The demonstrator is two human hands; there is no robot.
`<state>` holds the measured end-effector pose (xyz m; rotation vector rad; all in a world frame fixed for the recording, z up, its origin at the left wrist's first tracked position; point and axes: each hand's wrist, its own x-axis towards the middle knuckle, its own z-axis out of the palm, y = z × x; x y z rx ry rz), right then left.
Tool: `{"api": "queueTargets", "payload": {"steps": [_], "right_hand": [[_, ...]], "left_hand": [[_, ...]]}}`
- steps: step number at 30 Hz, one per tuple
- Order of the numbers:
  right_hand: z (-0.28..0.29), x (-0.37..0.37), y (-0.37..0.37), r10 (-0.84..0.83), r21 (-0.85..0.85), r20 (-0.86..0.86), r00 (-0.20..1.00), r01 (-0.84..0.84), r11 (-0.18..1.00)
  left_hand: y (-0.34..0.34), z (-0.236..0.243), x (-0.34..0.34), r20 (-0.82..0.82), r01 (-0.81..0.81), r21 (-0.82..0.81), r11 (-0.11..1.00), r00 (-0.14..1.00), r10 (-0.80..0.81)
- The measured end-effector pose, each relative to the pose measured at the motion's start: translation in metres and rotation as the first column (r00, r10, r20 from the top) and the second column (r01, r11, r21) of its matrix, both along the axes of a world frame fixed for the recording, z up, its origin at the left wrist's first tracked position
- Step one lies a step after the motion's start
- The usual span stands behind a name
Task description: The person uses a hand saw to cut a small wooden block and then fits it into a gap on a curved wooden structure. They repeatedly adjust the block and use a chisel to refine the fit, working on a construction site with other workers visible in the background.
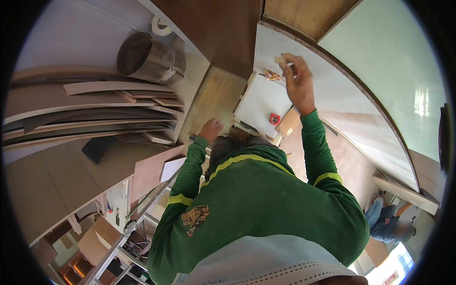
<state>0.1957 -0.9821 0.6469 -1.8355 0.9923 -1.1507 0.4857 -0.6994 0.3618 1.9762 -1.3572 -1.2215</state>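
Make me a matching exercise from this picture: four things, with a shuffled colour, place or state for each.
1. tape measure
2. right hand
3. brown boards
4. right sleeve

A. green with a yellow band
B. pinching a small pale piece
C. mostly red
D. stacked at the picture's left

Pairs: 1-C, 2-B, 3-D, 4-A

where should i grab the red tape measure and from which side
For the red tape measure, probably pinch opposite sides of its compact case, coming from above and the left: its top looks uncovered on the white panel, while a brown box-like piece sits close on its right.
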Motion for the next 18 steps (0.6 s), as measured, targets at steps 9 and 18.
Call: {"api": "queueTargets", "payload": {"steps": [9, 18], "right_hand": [[0.043, 0.051, -0.072, -0.177, -0.124, -0.079, 0.981, 0.167, 0.978], [0.043, 0.097, -0.081, -0.416, -0.232, -0.363, 0.834, 0.352, 0.907]], "left_hand": [[-0.161, 0.121, -0.009, -0.411, 0.127, -0.143, 0.981, 0.895, -0.176], [-0.277, 0.182, 0.021, -0.432, 0.14, -0.471, 0.871, 0.824, -0.366]]}}
